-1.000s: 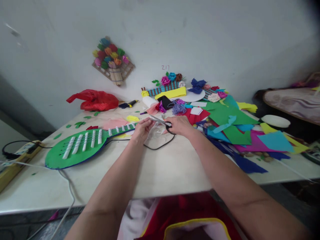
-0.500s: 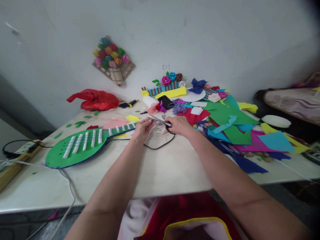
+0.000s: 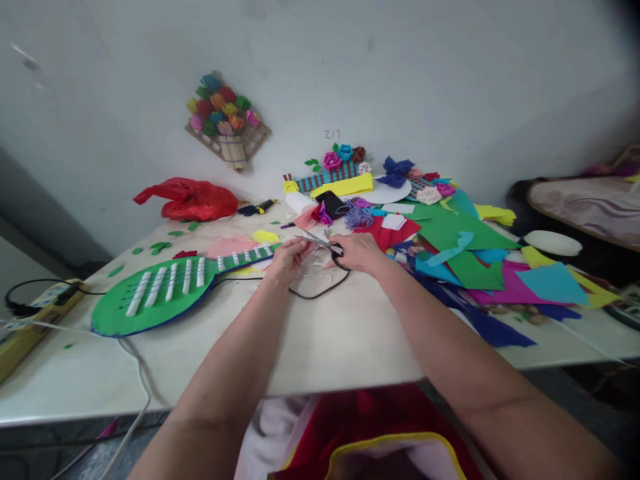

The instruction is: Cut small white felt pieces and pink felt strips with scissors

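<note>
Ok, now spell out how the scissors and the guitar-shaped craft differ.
The scissors have silvery blades and black handles; the guitar-shaped craft is green with white strips across it. The scissors are far smaller than the craft. The scissors are held in the right hand, whereas the craft lies on the table. Both narrow toward one end.

- The black-handled scissors with slim metal blades, pointing toward ten o'clock, had opened: the blades, nearly together earlier, now stood apart in a narrow V.
- The person's bare left hand had shifted slightly toward four o'clock.
- At that hand's ten o'clock, slightly more showed of the slim green neck of the flat, guitar-shaped piece with white rolled bars.
</note>
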{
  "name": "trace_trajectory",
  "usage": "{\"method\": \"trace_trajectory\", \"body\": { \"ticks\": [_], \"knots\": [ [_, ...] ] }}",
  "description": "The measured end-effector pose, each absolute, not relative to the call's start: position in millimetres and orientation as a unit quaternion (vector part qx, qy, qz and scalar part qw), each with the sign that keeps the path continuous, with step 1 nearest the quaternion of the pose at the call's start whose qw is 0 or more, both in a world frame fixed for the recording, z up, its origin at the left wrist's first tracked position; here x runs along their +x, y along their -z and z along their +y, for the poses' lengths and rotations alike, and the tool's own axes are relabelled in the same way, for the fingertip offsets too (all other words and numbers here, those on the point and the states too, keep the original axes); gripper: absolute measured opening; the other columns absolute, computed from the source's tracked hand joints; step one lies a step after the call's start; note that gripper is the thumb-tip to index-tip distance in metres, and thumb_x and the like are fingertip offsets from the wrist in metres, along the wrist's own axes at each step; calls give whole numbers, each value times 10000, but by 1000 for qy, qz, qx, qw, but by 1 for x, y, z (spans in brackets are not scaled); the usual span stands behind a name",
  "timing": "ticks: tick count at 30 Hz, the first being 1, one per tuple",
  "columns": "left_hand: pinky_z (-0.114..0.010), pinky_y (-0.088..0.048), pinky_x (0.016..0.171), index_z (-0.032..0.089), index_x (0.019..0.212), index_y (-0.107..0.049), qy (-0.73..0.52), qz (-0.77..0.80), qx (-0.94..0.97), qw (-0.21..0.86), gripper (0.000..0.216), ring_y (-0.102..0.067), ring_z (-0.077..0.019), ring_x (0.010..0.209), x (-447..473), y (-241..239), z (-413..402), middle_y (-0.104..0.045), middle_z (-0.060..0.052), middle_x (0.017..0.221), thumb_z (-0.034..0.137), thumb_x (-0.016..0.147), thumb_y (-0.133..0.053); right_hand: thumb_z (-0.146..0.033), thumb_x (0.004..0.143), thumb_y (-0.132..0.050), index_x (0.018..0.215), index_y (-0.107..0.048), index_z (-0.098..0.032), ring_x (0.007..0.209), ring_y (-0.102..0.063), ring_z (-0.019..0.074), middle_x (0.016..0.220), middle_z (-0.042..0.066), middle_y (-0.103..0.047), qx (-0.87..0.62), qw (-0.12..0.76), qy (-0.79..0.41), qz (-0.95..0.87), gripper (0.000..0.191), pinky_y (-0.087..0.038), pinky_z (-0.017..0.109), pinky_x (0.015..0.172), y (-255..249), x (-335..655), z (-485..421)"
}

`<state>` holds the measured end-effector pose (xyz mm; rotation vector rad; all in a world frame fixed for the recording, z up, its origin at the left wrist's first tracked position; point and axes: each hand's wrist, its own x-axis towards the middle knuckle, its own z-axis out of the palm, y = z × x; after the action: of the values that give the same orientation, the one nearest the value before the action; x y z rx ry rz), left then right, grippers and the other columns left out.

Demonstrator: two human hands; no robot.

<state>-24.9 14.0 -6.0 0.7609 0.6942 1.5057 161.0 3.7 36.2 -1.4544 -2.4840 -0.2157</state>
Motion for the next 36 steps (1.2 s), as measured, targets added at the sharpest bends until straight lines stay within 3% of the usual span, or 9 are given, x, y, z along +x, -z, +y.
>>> {"method": "trace_trajectory", "body": {
  "ticks": [15, 31, 36],
  "knots": [
    [-204, -529, 707, 73, 692, -629, -645, 297, 345, 614, 84, -665, -139, 692, -26, 5, 15, -672, -64, 708, 4, 683, -581, -618, 728, -508, 1184, -535, -251, 895, -624, 267, 958, 94, -685, -489, 131, 77, -859, 586, -394, 318, 698, -34, 160, 5],
    [-275, -526, 767, 98, 605, -568, -654, 314, 361, 585, 109, -655, -136, 668, -24, 7, 14, -655, -41, 669, 8, 649, -611, -617, 729, -483, 1245, -490, -246, 939, -609, 281, 1024, 104, -668, -495, 108, 75, -859, 636, -400, 344, 736, -39, 160, 2],
    [-247, -529, 741, 97, 616, -580, -652, 305, 359, 594, 100, -656, -133, 680, -26, 10, 17, -658, -41, 685, 8, 647, -613, -597, 739, -481, 1237, -498, -254, 928, -611, 280, 1003, 100, -674, -495, 115, 71, -858, 605, -398, 344, 730, -37, 161, 3]
  ]
}}
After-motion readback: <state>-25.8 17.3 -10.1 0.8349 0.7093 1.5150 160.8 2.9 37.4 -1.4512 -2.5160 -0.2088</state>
